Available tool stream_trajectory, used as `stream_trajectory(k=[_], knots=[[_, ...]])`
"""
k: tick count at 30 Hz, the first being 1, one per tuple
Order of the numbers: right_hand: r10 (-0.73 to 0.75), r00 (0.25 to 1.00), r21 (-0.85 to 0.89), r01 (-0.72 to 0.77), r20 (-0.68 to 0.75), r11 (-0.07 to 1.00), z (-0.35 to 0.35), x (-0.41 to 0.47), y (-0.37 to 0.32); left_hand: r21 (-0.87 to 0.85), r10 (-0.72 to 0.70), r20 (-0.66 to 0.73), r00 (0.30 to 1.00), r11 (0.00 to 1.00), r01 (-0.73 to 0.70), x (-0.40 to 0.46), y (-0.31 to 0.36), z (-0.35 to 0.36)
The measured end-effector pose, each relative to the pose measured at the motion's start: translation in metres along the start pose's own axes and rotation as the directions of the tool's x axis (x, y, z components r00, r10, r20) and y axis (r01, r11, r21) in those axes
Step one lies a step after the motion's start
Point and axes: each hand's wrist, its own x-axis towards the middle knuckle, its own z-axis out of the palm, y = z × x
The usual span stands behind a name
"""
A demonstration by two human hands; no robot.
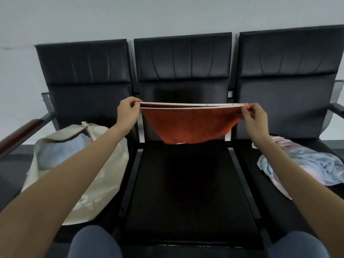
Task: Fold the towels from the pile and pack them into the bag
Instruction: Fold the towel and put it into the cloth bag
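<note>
An orange towel (188, 125) with a white border hangs doubled over in the air above the middle seat. My left hand (128, 110) pinches its left corners and my right hand (256, 116) pinches its right corners, both at the same height. The towel sags between them. A cream cloth bag (104, 175) lies open on the left seat with a pale blue towel (61, 151) inside. The pile of towels (305, 162), light blue and pink, is heaped on the right seat.
Three black padded chairs stand in a row against a pale wall. The middle seat (188, 192) lies under the towel. A wooden armrest (24, 133) juts out at the left, a dark armrest (335, 108) at the right. My knees show at the bottom edge.
</note>
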Motion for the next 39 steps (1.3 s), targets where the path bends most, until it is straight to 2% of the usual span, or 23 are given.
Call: stream_trajectory(k=[4, 7, 9, 11, 14, 17, 20, 23, 25, 27, 28, 30, 34, 39], knots=[[0.033, 0.999, -0.016, -0.033, 0.041, 0.999, 0.004, -0.059, 0.039, 0.044, -0.066, 0.06, 0.996, 0.997, 0.064, -0.042, -0.052, 0.014], [0.152, 0.981, -0.122, -0.137, 0.117, 0.983, 0.005, -0.11, 0.085, 0.2, -0.169, 0.183, 0.968, 0.971, 0.132, -0.089, -0.106, 0.025], [0.279, 0.929, -0.236, -0.222, 0.243, 0.946, 0.006, -0.139, 0.113, 0.32, -0.259, 0.285, 0.923, 0.933, 0.163, -0.123, -0.141, 0.031], [0.419, 0.816, -0.411, -0.25, 0.398, 0.877, 0.007, -0.161, 0.136, 0.431, -0.37, 0.379, 0.848, 0.882, 0.191, -0.155, -0.17, 0.033], [0.568, 0.63, -0.617, -0.173, 0.53, 0.768, 0.01, -0.184, 0.152, 0.526, -0.415, 0.495, 0.764, 0.842, 0.117, -0.188, -0.2, 0.033], [0.619, 0.579, -0.719, -0.079, 0.531, 0.69, 0.009, -0.186, 0.15, 0.547, -0.36, 0.606, 0.709, 0.836, -0.043, -0.206, -0.207, 0.029], [0.667, 0.539, -0.805, 0.036, 0.515, 0.593, 0.01, -0.185, 0.139, 0.529, -0.336, 0.712, 0.617, 0.834, -0.156, -0.218, -0.206, 0.024], [0.723, 0.5, -0.877, 0.214, 0.477, 0.431, 0.016, -0.19, 0.126, 0.52, -0.35, 0.785, 0.512, 0.821, -0.237, -0.23, -0.207, 0.02], [0.788, 0.415, -0.879, 0.353, 0.455, 0.321, 0.023, -0.19, 0.119, 0.514, -0.363, 0.818, 0.447, 0.809, -0.285, -0.23, -0.205, 0.019], [0.831, 0.347, -0.86, 0.435, 0.434, 0.267, 0.033, -0.187, 0.111, 0.516, -0.386, 0.824, 0.414, 0.813, -0.269, -0.219, -0.2, 0.02], [0.83, 0.353, -0.853, 0.459, 0.432, 0.248, 0.039, -0.186, 0.108, 0.508, -0.384, 0.82, 0.424, 0.829, -0.232, -0.21, -0.198, 0.021], [0.765, 0.436, -0.839, 0.488, 0.474, 0.242, 0.054, -0.184, 0.104, 0.474, -0.342, 0.803, 0.488, 0.863, -0.175, -0.186, -0.196, 0.026], [0.543, 0.574, -0.788, 0.395, 0.613, 0.472, 0.09, -0.179, 0.111, 0.452, -0.213, 0.721, 0.66, 0.866, -0.214, -0.132, -0.201, 0.045], [0.353, 0.656, -0.696, 0.379, 0.667, 0.61, 0.131, -0.166, 0.128, 0.431, -0.039, 0.636, 0.771, 0.847, -0.313, -0.074, -0.214, 0.077]])
